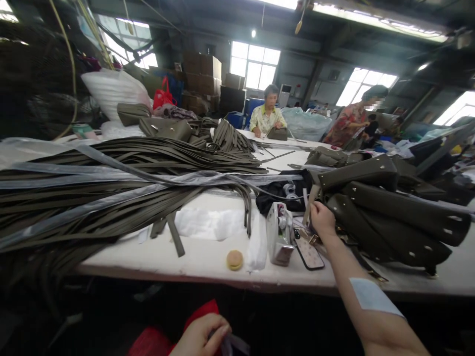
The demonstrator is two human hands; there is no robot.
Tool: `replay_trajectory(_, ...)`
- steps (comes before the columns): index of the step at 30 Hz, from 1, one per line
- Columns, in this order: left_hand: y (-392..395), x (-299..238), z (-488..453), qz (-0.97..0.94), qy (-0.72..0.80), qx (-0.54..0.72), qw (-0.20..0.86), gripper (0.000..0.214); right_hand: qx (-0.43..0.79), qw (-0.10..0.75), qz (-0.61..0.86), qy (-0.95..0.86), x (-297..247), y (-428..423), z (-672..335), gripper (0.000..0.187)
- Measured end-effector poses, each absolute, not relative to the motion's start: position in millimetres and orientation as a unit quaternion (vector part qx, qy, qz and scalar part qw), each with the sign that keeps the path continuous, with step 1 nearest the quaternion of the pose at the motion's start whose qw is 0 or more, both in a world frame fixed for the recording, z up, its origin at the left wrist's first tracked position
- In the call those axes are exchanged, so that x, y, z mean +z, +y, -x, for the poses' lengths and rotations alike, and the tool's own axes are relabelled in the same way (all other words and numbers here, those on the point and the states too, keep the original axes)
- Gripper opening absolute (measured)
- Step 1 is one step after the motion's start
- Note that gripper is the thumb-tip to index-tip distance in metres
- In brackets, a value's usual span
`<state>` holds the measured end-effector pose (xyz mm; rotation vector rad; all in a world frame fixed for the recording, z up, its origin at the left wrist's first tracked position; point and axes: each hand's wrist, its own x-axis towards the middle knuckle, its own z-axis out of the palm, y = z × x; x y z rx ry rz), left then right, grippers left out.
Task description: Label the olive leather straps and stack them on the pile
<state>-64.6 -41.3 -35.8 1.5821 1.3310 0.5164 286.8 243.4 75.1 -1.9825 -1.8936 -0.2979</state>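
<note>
My right hand is over the table, closed with its fingertips pinching a short olive strap. Just beside it stands a white tape dispenser, and a phone in a patterned case lies below. Olive bags with metal fittings are heaped to the right of the hand. Low in front of the table, my left hand is closed, thumb against fingers. Pale, crumpled material shows under its fingertips, too unclear to name. Red cloth lies next to this hand.
Long olive strips bound with clear film cover the table's left side. A round yellow tin sits near the front edge. Across the table one person handles an olive bag; another person stands at right.
</note>
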Motion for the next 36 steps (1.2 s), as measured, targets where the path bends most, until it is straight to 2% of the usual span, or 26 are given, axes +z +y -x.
replay_trajectory(3, -47.5, -26.0, 64.8, -0.648, 0.553, 0.221, 0.475, 0.036, -0.132, 0.255, 0.691, -0.663, 100.0, 240.8, -261.7, 0.047)
replay_trajectory(8, -55.0, -18.4, 69.1, -0.652, 0.56, 0.235, 0.454, 0.031, -0.11, 0.342, 0.546, -0.757, 120.3, 215.4, -173.5, 0.039)
replay_trajectory(10, -58.0, -17.6, 71.4, -0.659, 0.556, 0.24, 0.448, 0.03, -0.102, 0.296, 0.484, -0.817, 113.5, 196.8, -129.8, 0.034)
replay_trajectory(14, -65.1, -16.6, 74.8, -0.663, 0.555, 0.244, 0.44, 0.028, -0.077, 0.072, 0.431, -0.896, 74.2, 161.1, -50.7, 0.031)
replay_trajectory(16, -68.8, -15.9, 76.3, -0.663, 0.554, 0.249, 0.437, 0.027, -0.058, 0.01, 0.429, -0.902, 48.9, 151.5, -23.8, 0.029)
replay_trajectory(20, -74.6, -13.5, 80.7, -0.671, 0.548, 0.254, 0.431, 0.027, -0.017, -0.024, 0.421, -0.907, 12.1, 153.5, -4.0, 0.024)
replay_trajectory(23, -76.1, -11.1, 84.1, -0.673, 0.547, 0.259, 0.425, 0.027, 0.02, -0.03, 0.423, -0.906, 4.3, 164.5, -8.3, 0.022)
replay_trajectory(27, -75.4, -10.3, 86.4, -0.673, 0.543, 0.261, 0.429, 0.027, 0.045, -0.035, 0.434, -0.899, 13.4, 178.9, -23.7, 0.027)
replay_trajectory(30, -74.6, -13.1, 87.8, -0.675, 0.534, 0.271, 0.432, 0.027, 0.017, -0.041, 0.456, -0.889, 29.4, 186.8, -46.7, 0.031)
replay_trajectory(36, -70.9, -18.3, 88.0, -0.663, 0.53, 0.289, 0.443, 0.029, -0.041, -0.114, 0.473, -0.873, 43.9, 178.3, -92.3, 0.023)
